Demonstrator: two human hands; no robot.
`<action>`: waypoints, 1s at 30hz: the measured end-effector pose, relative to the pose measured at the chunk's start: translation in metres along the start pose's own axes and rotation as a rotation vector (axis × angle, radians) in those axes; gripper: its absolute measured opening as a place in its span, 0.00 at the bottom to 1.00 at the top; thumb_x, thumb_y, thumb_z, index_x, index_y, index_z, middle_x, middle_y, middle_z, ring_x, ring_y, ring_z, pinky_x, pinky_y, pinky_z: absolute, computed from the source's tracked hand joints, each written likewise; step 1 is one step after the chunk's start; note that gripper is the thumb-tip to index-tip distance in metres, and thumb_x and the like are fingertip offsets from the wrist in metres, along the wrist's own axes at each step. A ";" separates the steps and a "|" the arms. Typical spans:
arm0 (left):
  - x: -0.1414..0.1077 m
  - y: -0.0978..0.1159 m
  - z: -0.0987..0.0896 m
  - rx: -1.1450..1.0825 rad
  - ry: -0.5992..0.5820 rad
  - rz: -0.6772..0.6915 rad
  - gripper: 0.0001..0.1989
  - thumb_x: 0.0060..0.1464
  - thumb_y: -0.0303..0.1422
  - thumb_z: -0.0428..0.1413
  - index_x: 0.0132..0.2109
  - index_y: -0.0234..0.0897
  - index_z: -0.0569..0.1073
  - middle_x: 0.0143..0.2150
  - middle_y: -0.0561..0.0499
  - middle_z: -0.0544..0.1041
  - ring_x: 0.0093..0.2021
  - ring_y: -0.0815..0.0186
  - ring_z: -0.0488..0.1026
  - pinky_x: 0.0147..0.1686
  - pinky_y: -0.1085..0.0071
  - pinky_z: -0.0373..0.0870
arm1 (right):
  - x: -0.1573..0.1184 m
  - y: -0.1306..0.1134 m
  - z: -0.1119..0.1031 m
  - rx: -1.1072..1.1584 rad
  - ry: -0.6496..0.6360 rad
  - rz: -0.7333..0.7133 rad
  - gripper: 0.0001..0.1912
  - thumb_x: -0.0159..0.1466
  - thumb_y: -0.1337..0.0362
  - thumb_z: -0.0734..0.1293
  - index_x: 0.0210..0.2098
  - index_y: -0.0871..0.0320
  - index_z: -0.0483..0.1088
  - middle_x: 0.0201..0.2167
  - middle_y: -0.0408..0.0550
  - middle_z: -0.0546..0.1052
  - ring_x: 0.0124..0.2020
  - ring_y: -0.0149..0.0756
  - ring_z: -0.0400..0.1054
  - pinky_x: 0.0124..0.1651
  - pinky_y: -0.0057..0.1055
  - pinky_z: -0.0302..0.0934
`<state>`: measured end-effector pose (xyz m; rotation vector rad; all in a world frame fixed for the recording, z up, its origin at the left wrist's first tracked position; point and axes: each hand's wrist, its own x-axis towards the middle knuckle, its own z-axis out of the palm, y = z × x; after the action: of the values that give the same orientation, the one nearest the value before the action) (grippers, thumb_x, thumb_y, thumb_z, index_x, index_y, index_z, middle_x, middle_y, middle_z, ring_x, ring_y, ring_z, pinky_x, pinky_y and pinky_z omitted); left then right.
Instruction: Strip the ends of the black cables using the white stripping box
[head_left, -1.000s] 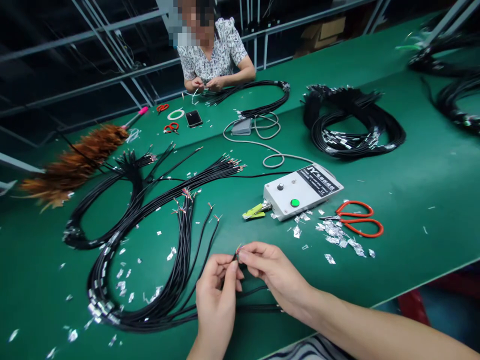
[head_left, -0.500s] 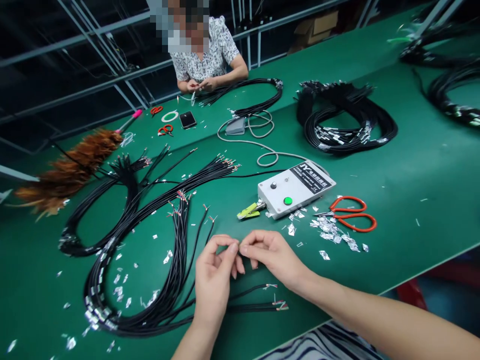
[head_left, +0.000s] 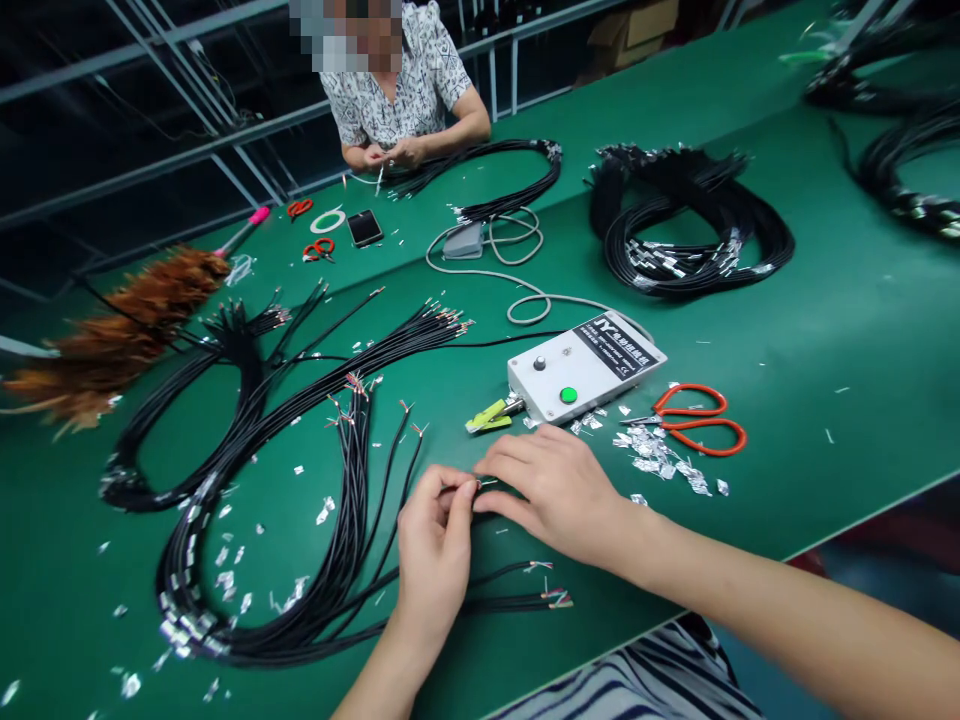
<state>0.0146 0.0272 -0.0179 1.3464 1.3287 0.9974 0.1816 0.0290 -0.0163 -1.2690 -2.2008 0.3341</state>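
Note:
My left hand (head_left: pixel 435 545) is closed in a pinch around the end of a black cable. Thin bare wires (head_left: pixel 487 482) stick out to the right past its fingertips. My right hand (head_left: pixel 566 490) reaches in from the other side, its thumb and fingers apart around those wire ends. Loose black cables (head_left: pixel 517 604) with stripped coloured ends lie below my hands. Just beyond them is a white control box (head_left: pixel 555 385) with a green button and a yellow-green clip (head_left: pixel 489 416) at its front. Most of the held cable is hidden by my left hand.
Orange-handled scissors (head_left: pixel 701 420) lie beside foil scraps (head_left: pixel 660 462) on the right. Looped black cable bundles (head_left: pixel 180 570) spread over the left, another bundle (head_left: pixel 697 235) farther back. A feather duster (head_left: pixel 127 330) rests at far left. A co-worker (head_left: pixel 409 90) sits across the green table.
My right thumb and fingers have parted from their pinch, and thin wire ends now show between my hands. The whole view has shifted slightly.

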 end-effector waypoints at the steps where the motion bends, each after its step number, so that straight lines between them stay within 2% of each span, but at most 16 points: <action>1: 0.000 0.000 0.000 -0.006 -0.008 0.009 0.09 0.55 0.36 0.58 0.31 0.36 0.71 0.26 0.54 0.71 0.24 0.71 0.68 0.23 0.77 0.64 | 0.002 0.000 0.001 0.003 -0.007 -0.017 0.09 0.66 0.59 0.69 0.39 0.59 0.75 0.34 0.47 0.80 0.36 0.38 0.73 0.36 0.33 0.55; 2: 0.000 0.001 0.000 -0.014 -0.012 0.015 0.09 0.56 0.36 0.57 0.31 0.36 0.71 0.26 0.54 0.71 0.24 0.71 0.68 0.24 0.77 0.64 | 0.004 0.001 0.001 0.031 -0.009 -0.009 0.09 0.66 0.59 0.69 0.38 0.59 0.75 0.33 0.46 0.80 0.35 0.37 0.73 0.37 0.33 0.55; 4: 0.001 0.002 0.000 -0.029 -0.007 0.017 0.09 0.56 0.36 0.58 0.32 0.36 0.71 0.25 0.55 0.71 0.24 0.71 0.67 0.24 0.77 0.65 | 0.005 0.001 0.001 0.165 -0.013 0.094 0.09 0.65 0.58 0.70 0.37 0.58 0.76 0.32 0.46 0.80 0.32 0.35 0.73 0.37 0.33 0.57; 8: -0.001 0.003 0.000 -0.041 0.038 0.025 0.09 0.56 0.37 0.58 0.32 0.36 0.71 0.26 0.54 0.70 0.23 0.72 0.65 0.23 0.77 0.63 | 0.002 -0.003 0.003 0.654 -0.015 0.461 0.09 0.61 0.57 0.71 0.33 0.57 0.77 0.29 0.45 0.80 0.26 0.31 0.70 0.31 0.29 0.60; 12: -0.005 0.004 0.000 -0.099 0.083 0.013 0.12 0.54 0.39 0.60 0.31 0.36 0.70 0.29 0.53 0.71 0.21 0.74 0.62 0.20 0.78 0.60 | 0.002 -0.011 0.012 1.116 0.019 0.697 0.14 0.54 0.53 0.75 0.30 0.58 0.76 0.23 0.43 0.76 0.21 0.29 0.66 0.26 0.28 0.60; 14: -0.006 0.004 -0.001 -0.157 0.061 -0.023 0.12 0.54 0.41 0.60 0.32 0.36 0.70 0.28 0.54 0.71 0.21 0.75 0.62 0.20 0.78 0.60 | 0.003 -0.015 0.017 1.286 0.001 0.771 0.18 0.50 0.51 0.77 0.29 0.59 0.75 0.24 0.41 0.75 0.20 0.27 0.64 0.26 0.28 0.60; 16: -0.007 0.006 -0.003 -0.197 -0.018 -0.068 0.12 0.53 0.41 0.61 0.36 0.37 0.72 0.29 0.54 0.71 0.24 0.73 0.66 0.24 0.78 0.65 | 0.003 -0.017 0.021 1.396 -0.031 0.809 0.18 0.49 0.51 0.77 0.28 0.59 0.74 0.23 0.40 0.74 0.20 0.25 0.62 0.28 0.27 0.59; 18: -0.006 0.007 -0.004 -0.199 -0.114 -0.096 0.14 0.51 0.40 0.63 0.41 0.36 0.75 0.32 0.51 0.74 0.30 0.68 0.72 0.32 0.74 0.71 | 0.003 -0.018 0.023 1.448 -0.052 0.825 0.18 0.49 0.51 0.76 0.28 0.59 0.74 0.23 0.40 0.74 0.20 0.24 0.61 0.29 0.27 0.57; 20: -0.004 0.009 -0.004 -0.192 -0.155 -0.096 0.13 0.50 0.39 0.64 0.40 0.36 0.77 0.35 0.49 0.75 0.34 0.66 0.74 0.35 0.72 0.72 | 0.002 -0.018 0.023 1.456 -0.061 0.828 0.17 0.50 0.52 0.76 0.28 0.59 0.74 0.21 0.39 0.73 0.21 0.25 0.61 0.30 0.26 0.56; 22: -0.002 0.008 -0.004 -0.214 -0.131 -0.092 0.10 0.50 0.38 0.63 0.36 0.35 0.77 0.33 0.51 0.73 0.29 0.70 0.72 0.29 0.75 0.69 | 0.001 -0.018 0.021 1.437 -0.066 0.815 0.16 0.51 0.52 0.75 0.27 0.59 0.73 0.20 0.38 0.72 0.21 0.25 0.61 0.30 0.27 0.57; 25: -0.002 0.005 -0.003 -0.264 -0.064 -0.129 0.10 0.51 0.37 0.62 0.34 0.35 0.74 0.26 0.56 0.70 0.20 0.75 0.64 0.19 0.78 0.60 | 0.002 -0.018 0.018 1.388 -0.063 0.781 0.16 0.53 0.53 0.74 0.26 0.59 0.71 0.21 0.39 0.71 0.21 0.26 0.62 0.30 0.27 0.58; 27: -0.004 0.004 -0.003 -0.254 -0.037 -0.148 0.10 0.52 0.38 0.61 0.35 0.35 0.73 0.23 0.58 0.68 0.18 0.75 0.63 0.18 0.78 0.58 | 0.002 -0.017 0.018 1.327 -0.057 0.748 0.15 0.54 0.54 0.73 0.27 0.59 0.70 0.22 0.39 0.71 0.21 0.27 0.63 0.29 0.27 0.58; 30: -0.009 0.003 -0.002 -0.126 0.001 -0.086 0.09 0.55 0.37 0.59 0.35 0.36 0.72 0.26 0.56 0.70 0.18 0.73 0.66 0.18 0.76 0.60 | 0.001 -0.014 0.018 1.128 -0.054 0.662 0.11 0.58 0.56 0.69 0.28 0.58 0.70 0.21 0.40 0.70 0.23 0.29 0.64 0.28 0.27 0.58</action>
<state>0.0123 0.0190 -0.0143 1.1844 1.2913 1.0058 0.1607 0.0233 -0.0235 -1.1977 -1.1259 1.5837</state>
